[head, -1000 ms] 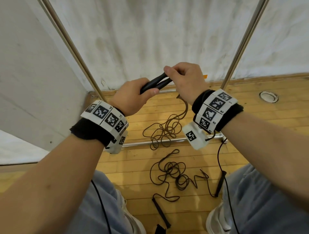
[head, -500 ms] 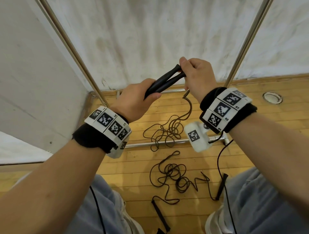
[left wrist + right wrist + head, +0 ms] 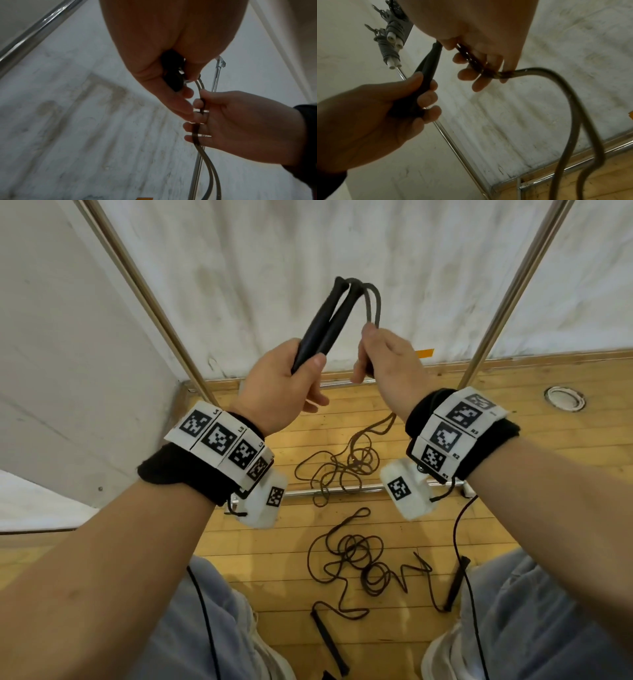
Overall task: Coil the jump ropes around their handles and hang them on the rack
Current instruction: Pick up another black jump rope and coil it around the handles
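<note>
My left hand (image 3: pixel 291 385) grips two black jump-rope handles (image 3: pixel 325 326) held together, their tips pointing up toward the wall. The same handles (image 3: pixel 426 70) show in the right wrist view. From the tips, a doubled dark rope (image 3: pixel 371 302) arcs over into my right hand (image 3: pixel 383 364), which holds both strands in curled fingers (image 3: pixel 197 127). Below that hand the rope (image 3: pixel 346 463) trails to a loose tangle on the wooden floor, across the metal rack's base bar (image 3: pixel 342 491). A second jump rope (image 3: pixel 359 563) lies tangled between my feet, with black handles (image 3: pixel 329 642) at each end.
The rack's slanted metal poles rise at left (image 3: pixel 150 289) and right (image 3: pixel 507 302) against a white wall. A grey rope coiled on white handles (image 3: pixel 390 40) hangs on the rack overhead. A round floor fitting (image 3: pixel 563 398) sits at the far right. My knees frame the floor below.
Both hands have risen. The handles tilted from nearly level to pointing upward, and my right hand slid off the handle tips onto the doubled rope.
</note>
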`<state>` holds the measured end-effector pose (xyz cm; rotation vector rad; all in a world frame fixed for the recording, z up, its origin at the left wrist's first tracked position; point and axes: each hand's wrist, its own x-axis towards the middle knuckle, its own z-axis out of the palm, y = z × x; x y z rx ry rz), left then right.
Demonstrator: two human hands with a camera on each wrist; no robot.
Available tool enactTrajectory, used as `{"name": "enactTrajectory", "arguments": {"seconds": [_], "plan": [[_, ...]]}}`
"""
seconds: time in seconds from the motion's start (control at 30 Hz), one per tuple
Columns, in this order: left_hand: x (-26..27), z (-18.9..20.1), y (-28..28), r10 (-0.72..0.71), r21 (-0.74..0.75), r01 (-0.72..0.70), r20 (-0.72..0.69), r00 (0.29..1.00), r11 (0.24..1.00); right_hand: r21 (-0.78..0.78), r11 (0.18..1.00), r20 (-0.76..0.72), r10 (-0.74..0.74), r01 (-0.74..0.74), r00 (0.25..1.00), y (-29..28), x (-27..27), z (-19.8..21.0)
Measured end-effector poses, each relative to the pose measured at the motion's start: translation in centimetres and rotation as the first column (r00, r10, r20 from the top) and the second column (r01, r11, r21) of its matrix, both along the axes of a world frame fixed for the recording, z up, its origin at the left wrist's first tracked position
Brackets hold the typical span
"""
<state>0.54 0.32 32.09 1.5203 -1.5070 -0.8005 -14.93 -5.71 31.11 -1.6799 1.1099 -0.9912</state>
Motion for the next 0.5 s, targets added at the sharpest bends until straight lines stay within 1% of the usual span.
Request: {"name": "enactTrajectory", "arguments": {"seconds": [0.03,0.1,0.17,0.2,0.3,0.37,0.43,0.47,0.5], "plan": [[-0.1,0.0,0.1,-0.003,0.009,0.003,0.005,1.0,1.0,0.011,1.0,-0.019,0.021,-0.021,1.0,0.1,0.1,-0.2],[-0.2,-0.1,0.1,-0.002,0.007,0.001,0.067,0.998,1.0,0.047,0.997,-0.044,0.063,-0.061,0.997,0.1,0.2,-0.6],[-0.2,-0.1,0.0,0.026,-0.034,-0.023,0.087,0.996,0.999,0.072,0.993,-0.073,0.099,-0.094,0.992,0.2,0.2,-1.0],[-0.2,0.0,0.0,0.054,-0.05,-0.051,0.05,0.997,0.997,0.08,0.991,-0.084,0.114,-0.108,0.99,0.3,0.2,-1.2],[-0.4,0.4,-0.2,0.131,-0.024,-0.137,-0.174,0.976,0.99,0.128,0.984,-0.038,0.132,-0.126,0.991,0.7,0.3,-1.8],[-0.4,0.6,-0.2,0.133,-0.005,-0.141,-0.284,0.949,0.99,0.218,0.968,0.067,0.114,-0.126,0.991,1.0,0.4,-2.2],[-0.3,0.8,-0.2,0.142,0.015,-0.147,-0.356,0.924,0.989,0.329,0.932,0.205,0.09,-0.155,0.975,1.4,0.5,-2.2],[-0.2,0.8,-0.3,0.167,0.028,-0.169,-0.378,0.91,0.985,0.354,0.919,0.241,0.089,-0.173,0.966,1.5,0.6,-2.1],[-0.1,0.7,-0.5,0.204,0.041,-0.205,-0.393,0.896,0.978,0.353,0.918,0.239,0.1,-0.183,0.966,1.7,0.6,-1.9]]}}
